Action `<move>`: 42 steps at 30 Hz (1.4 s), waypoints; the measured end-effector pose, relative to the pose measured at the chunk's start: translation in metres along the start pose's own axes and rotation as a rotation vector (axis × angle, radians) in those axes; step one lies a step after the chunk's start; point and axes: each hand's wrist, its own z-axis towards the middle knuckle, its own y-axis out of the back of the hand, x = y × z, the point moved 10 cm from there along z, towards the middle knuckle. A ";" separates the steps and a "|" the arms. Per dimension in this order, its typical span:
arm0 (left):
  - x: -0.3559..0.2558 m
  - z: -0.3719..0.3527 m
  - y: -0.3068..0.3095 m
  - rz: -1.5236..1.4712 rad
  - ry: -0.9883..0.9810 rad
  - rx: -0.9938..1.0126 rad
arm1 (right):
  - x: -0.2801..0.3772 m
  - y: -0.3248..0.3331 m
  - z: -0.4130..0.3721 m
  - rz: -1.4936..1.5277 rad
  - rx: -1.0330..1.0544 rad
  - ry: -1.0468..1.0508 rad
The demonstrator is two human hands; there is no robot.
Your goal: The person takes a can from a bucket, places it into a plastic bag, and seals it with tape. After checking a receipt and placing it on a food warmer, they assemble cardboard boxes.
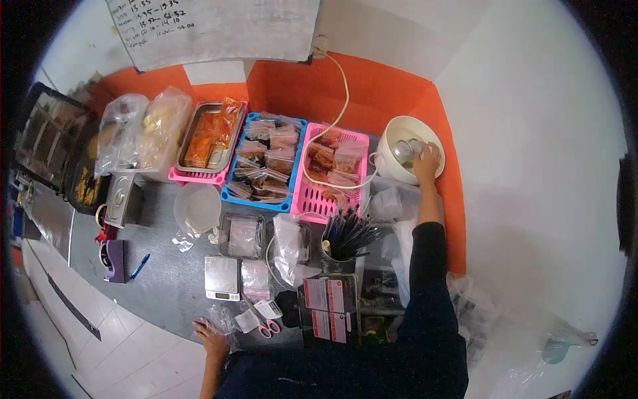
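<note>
My right hand (427,164) reaches into a white round tub (397,170) at the back right. Its fingers curve over the edge of a round shiny cup (416,145); a second round shiny cup (403,150) sits beside it in the tub. How firmly they grip is hard to see. At the front edge of the dark table (166,286), my left hand (212,340) lies with fingers apart, beside crumpled clear plastic (224,320). Nothing shows in it. Near it are a digital scale (222,278) and pink-handled scissors (269,328).
Along the back stand a blue basket (229,195) and a pink basket (323,211) of bagged food, plus a metal tray (218,163). A cable (346,93) hangs across the pink basket. Black utensils (347,234) stand upright near a dark box (329,310). A tape dispenser (114,261) is left.
</note>
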 end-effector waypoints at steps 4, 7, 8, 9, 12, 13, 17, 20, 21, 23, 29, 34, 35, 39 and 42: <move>-0.004 -0.003 0.003 0.022 -0.015 -0.003 | 0.027 -0.018 0.004 0.251 0.304 0.138; -0.002 -0.002 -0.003 0.052 -0.021 0.017 | 0.038 -0.024 0.005 0.159 0.356 0.260; 0.000 0.000 -0.008 0.109 -0.014 0.046 | 0.040 -0.026 0.004 0.128 0.371 0.299; 0.001 0.002 -0.010 0.109 -0.014 0.042 | 0.045 -0.022 0.007 0.049 0.402 0.229; 0.003 0.003 -0.010 0.048 0.017 0.026 | 0.057 -0.015 0.020 -0.104 0.516 0.131; 0.002 0.002 -0.007 0.026 0.017 0.024 | 0.058 -0.022 0.020 -0.181 0.603 0.097; -0.003 -0.002 0.004 -0.055 0.008 0.013 | 0.066 -0.032 0.031 -0.277 0.504 0.086; -0.003 -0.003 0.001 0.011 0.016 0.063 | 0.065 -0.045 0.038 -0.315 0.424 0.090; 0.000 -0.001 -0.003 0.011 0.021 0.060 | 0.062 -0.046 0.039 -0.327 0.404 0.055; 0.002 0.003 -0.008 -0.039 -0.002 -0.034 | 0.058 -0.050 0.041 -0.337 0.383 0.018; 0.002 0.003 -0.011 -0.014 0.008 -0.042 | 0.046 -0.032 0.037 -0.093 0.354 -0.128; 0.000 0.001 -0.011 0.014 0.003 0.015 | 0.002 0.022 0.047 0.783 -0.130 -0.330; 0.002 0.003 -0.012 0.012 0.017 0.002 | -0.020 0.011 0.034 1.153 -0.152 -0.609; -0.003 0.001 -0.001 0.010 0.005 -0.031 | -0.028 -0.006 0.038 2.168 -0.330 -0.940; -0.003 0.002 0.002 -0.148 0.024 0.003 | -0.003 -0.006 0.038 2.175 0.157 -0.934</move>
